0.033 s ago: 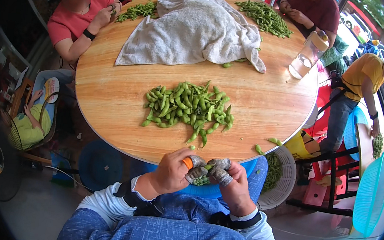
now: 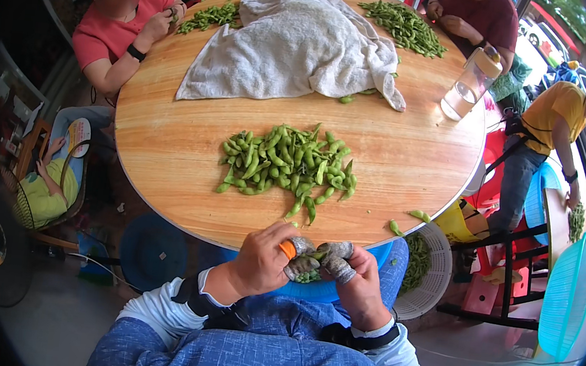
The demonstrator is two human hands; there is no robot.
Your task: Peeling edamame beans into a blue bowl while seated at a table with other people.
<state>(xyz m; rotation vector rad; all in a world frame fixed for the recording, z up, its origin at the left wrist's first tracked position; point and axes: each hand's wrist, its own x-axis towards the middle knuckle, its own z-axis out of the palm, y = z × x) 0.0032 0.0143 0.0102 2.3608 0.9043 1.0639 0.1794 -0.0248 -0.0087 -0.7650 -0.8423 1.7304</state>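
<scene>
My left hand (image 2: pixel 263 262) and my right hand (image 2: pixel 354 282) meet just below the table's near edge, their fingertips pinched on a green bean pod (image 2: pixel 311 259). Both wear grimy grey finger covers, with an orange band on a left finger. Beneath them is a blue basin (image 2: pixel 378 255) holding green beans, partly hidden by my hands. On the round wooden table (image 2: pixel 168 148) in front of me lies a loose pile of pods (image 2: pixel 288 161), with a few stray pods (image 2: pixel 396 228) near the right edge.
A white towel (image 2: pixel 292 54) covers the table's middle; a water bottle (image 2: pixel 463 94) stands right. Co-workers sit far left (image 2: pixel 120 29) and right (image 2: pixel 470 23) by pod piles. Another person (image 2: pixel 553 124) bends at a side table. A white basket (image 2: pixel 434 269) with pods is below right.
</scene>
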